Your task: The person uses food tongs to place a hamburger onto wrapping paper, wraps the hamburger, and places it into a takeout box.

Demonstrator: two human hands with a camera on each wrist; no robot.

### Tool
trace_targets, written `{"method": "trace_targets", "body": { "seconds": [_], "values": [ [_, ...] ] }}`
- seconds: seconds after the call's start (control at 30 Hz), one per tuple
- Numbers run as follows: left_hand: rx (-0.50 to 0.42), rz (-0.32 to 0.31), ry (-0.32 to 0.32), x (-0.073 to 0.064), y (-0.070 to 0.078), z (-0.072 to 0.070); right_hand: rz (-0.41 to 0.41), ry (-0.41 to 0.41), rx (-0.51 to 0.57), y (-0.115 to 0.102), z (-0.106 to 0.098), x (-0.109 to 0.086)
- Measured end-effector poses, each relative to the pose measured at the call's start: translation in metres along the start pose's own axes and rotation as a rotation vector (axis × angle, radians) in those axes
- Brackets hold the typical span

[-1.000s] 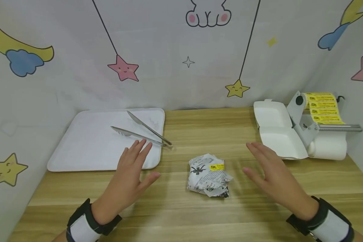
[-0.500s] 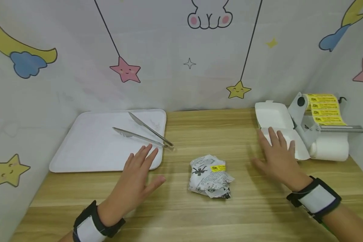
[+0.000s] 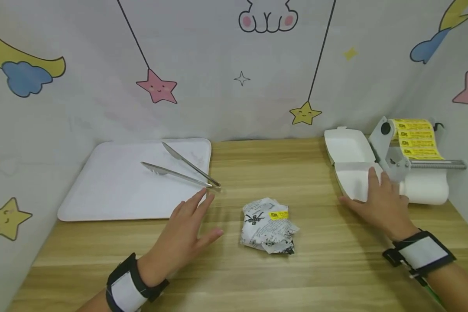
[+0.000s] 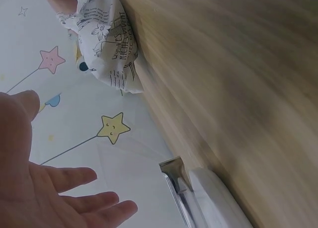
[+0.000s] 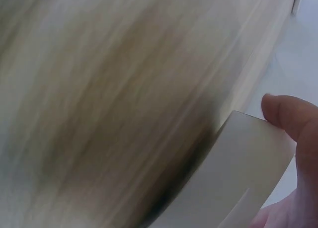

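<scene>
My right hand [image 3: 388, 208] grips the front of an open white foam takeout box [image 3: 352, 147] at the back right. In the right wrist view the thumb [image 5: 288, 114] lies on the rim of the box [image 5: 233, 173]; its other fingers are mostly hidden. My left hand [image 3: 181, 238] hovers with fingers spread, holding nothing, in front of the metal tongs [image 3: 183, 175]. Between the hands sits a paper-wrapped packet [image 3: 268, 227] with a yellow label [image 3: 278, 215]. The left wrist view shows the packet [image 4: 107, 44] beyond the open palm.
The tongs lie across the right edge of a white tray [image 3: 113, 184] at the back left. Right of the box stands a dispenser [image 3: 386, 143] with a roll of yellow labels [image 3: 417, 138] and a white roll [image 3: 425, 186]. A printed cloth [image 3: 218, 56] hangs behind.
My right hand has moved right and forward, from beside the packet onto the takeout box. The left hand has drifted slightly right. The packet and tongs have stayed in place.
</scene>
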State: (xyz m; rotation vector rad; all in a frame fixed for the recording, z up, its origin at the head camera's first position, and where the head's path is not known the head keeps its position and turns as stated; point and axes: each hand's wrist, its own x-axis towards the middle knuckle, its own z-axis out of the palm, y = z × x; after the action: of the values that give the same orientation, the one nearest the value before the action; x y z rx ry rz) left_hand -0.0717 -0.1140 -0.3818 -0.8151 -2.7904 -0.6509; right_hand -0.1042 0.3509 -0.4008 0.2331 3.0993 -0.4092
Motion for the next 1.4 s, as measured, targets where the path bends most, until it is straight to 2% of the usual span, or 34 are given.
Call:
{"method": "trace_targets", "body": {
  "seconds": [0.1, 0.27, 0.5, 0.7, 0.8, 0.97, 1.13, 1.3, 1.4],
  "values": [
    [-0.013, 0.013, -0.02, 0.002, 0.003, 0.004, -0.028, 0.004, -0.013, -0.007, 0.002, -0.005],
    [-0.035, 0.051, -0.09, 0.004, 0.011, 0.013, -0.096, 0.0, -0.023, -0.024, 0.01, -0.021],
    [-0.057, 0.086, -0.169, 0.011, 0.022, 0.022, -0.176, -0.038, -0.031, -0.05, 0.019, -0.044],
    [-0.03, 0.188, -0.208, 0.019, 0.028, 0.028, -0.23, -0.031, -0.087, -0.066, 0.022, -0.064],
    [-0.009, 0.212, -0.247, 0.022, 0.031, 0.03, -0.257, -0.029, -0.118, -0.071, 0.023, -0.074],
    [0.005, 0.195, -0.264, 0.022, 0.033, 0.031, -0.308, 0.002, -0.177, -0.076, 0.026, -0.089],
    [0.009, 0.179, -0.244, 0.018, 0.03, 0.03, -0.348, 0.019, -0.196, -0.076, 0.03, -0.101],
    [0.012, 0.148, -0.226, 0.014, 0.025, 0.027, -0.38, -0.03, -0.227, -0.079, 0.031, -0.118],
    [0.008, 0.136, -0.228, 0.012, 0.023, 0.026, -0.371, -0.11, -0.241, -0.08, 0.031, -0.128]
  ]
}}
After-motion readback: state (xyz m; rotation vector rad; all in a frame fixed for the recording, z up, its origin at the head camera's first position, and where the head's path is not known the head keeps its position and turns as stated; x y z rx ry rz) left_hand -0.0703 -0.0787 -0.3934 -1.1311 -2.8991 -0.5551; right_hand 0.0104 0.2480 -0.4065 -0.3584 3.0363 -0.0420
